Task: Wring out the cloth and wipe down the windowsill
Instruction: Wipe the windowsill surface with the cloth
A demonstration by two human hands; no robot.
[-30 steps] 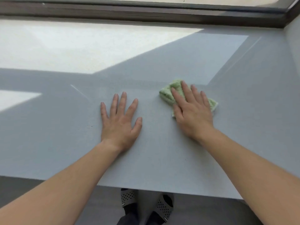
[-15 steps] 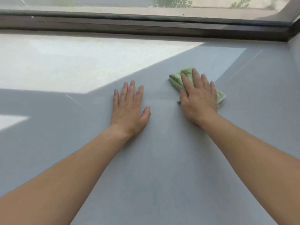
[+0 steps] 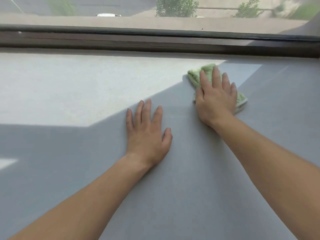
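Press green cloth (image 3: 195, 75) under flat, straight-fingered right hand (image 3: 216, 101) toward upper-right window frame (image 3: 242, 44), bracing open, empty left hand (image 3: 147, 137) on windowsill (image 3: 190, 187).

Left hand (image 3: 147, 134) flat (fingers (image 3: 146, 110) spread); right hand (image 3: 215, 96) flat, arm outstretched

The right hand (image 3: 215, 101) lies flat on a green cloth (image 3: 194, 76), its fingers (image 3: 216, 75) straight and pressing the cloth onto the grey windowsill (image 3: 69, 179) near the dark window frame (image 3: 121, 43). The cloth is bunched, showing past the fingertips and beside the little finger. The left hand (image 3: 147, 135) rests palm down on the sill, apart from the cloth, fingers spread. A sunlit patch (image 3: 78, 89) covers the sill's far left; both hands are in shade. Beyond the glass, blurred bushes (image 3: 174, 6) show
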